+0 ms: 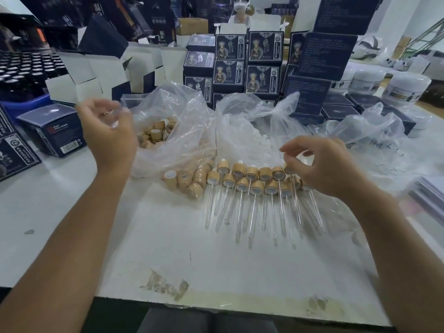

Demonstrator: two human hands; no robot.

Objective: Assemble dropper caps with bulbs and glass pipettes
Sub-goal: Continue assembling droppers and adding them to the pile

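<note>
Two rows of assembled droppers (252, 186), each with a bamboo cap and a glass pipette, lie on the white table (216, 265). My right hand (322, 167) hovers over the right end of the rows. Its fingers are loosely curled and its thumb tip sits just above the last dropper (289, 171); no grip shows. My left hand (108, 133) is raised and blurred in front of the clear bag of loose bamboo caps (156, 133). Something clear glints at its curled fingertips. A bag of white bulbs (252, 138) lies behind the rows.
Loose bamboo caps (189, 179) spill inside the plastic at the rows' left. Another clear bag (374, 140) lies at the right. Stacks of dark blue boxes (245, 61) stand behind, and more sit at the left (55, 131). White jars (406, 90) stand far right.
</note>
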